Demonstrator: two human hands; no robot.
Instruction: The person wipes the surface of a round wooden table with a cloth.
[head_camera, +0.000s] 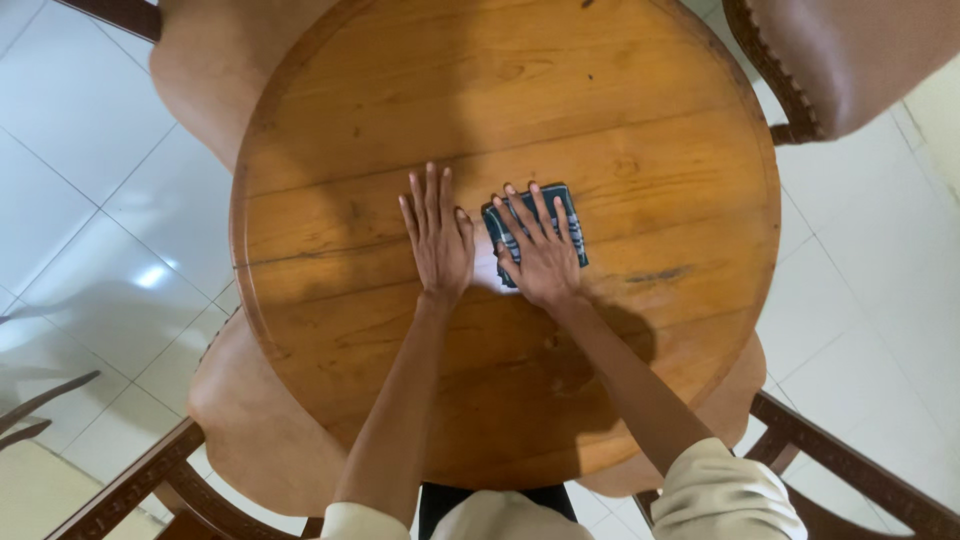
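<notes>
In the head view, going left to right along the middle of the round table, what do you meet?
White tiled floor → rim of the round wooden table → left hand, flat on the wood → right hand, flat on the folded dark green striped cloth

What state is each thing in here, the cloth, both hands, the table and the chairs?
Folded cloth: dark green with pale stripes, folded into a small square, lying flat on the table.
Right hand: open, fingers spread, pressing flat on the cloth.
Left hand: open, palm down on the bare wood beside the cloth.
Round wooden table: upright, top bare apart from the cloth.
Chairs: upright, pushed in around the table.
</notes>
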